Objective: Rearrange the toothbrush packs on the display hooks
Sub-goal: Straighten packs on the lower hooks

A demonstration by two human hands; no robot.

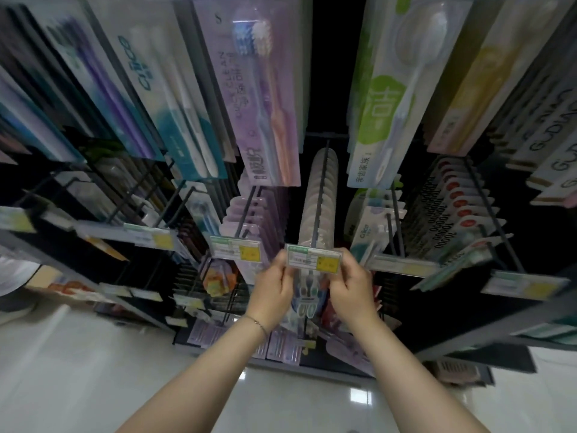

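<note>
Room: shop aisle, glossy pale floor (93,370) below you.
Surface: dark display rack (462,310), black wire hooks, blurred at the edges.
Toothbrush packs (318,210): tight row on the centre hook (321,182), which runs from the back panel out toward you.
Front pack (307,296): hangs between your hands, long axis pointing down at the floor.
Left hand (273,287): pinches the left end of the price tag (313,260).
Right hand (349,289): pinches its right end.

Rack: black wire display rack (146,195), long hooks jutting out.
Centre hook: thin dark metal hook (320,195), a row of pale clear-fronted toothbrush packs (331,182) threaded along it, green-and-yellow price tag (313,260) at its tip.
Floor: glossy white tiled floor (78,370) below.
</note>
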